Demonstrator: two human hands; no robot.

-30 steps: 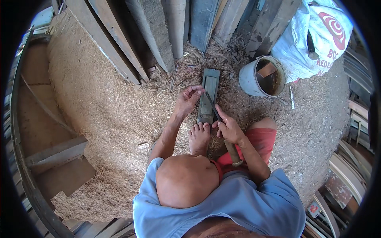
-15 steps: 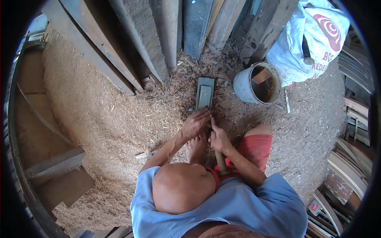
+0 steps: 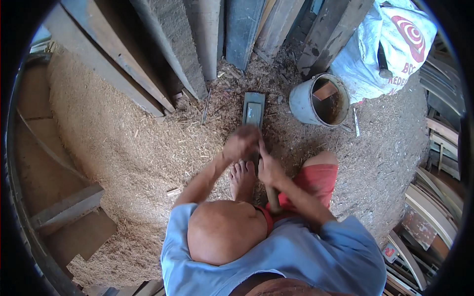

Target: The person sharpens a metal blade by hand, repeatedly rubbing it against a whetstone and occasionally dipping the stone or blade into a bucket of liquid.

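My right hand [image 3: 269,170] is closed round a tool with a long, thick wooden handle [image 3: 273,200]. The handle's butt end points back toward my lap, between my legs. My left hand [image 3: 243,142], blurred by motion, is bent over the tool's front end with its fingers together. That front end is hidden under my hands. Just beyond them lies a grey, wet-looking sharpening stone [image 3: 254,112], resting on a longer grey-green board [image 3: 255,96] on the ground. My bare left foot [image 3: 242,180] stands close behind my left hand.
A whitish bucket [image 3: 302,104] of murky liquid, with a reddish-brown block [image 3: 325,91] in it, stands right of the stone. Behind are upright planks [image 3: 197,39] and a white sack [image 3: 365,64]. Wood shavings [image 3: 148,148] cover the ground. Curved wooden pieces [image 3: 429,212] lie stacked at right.
Both hands have shifted slightly, with the left now blurred and rounded higher over the tool. More of my foot's toes and of the stone's near part shows.
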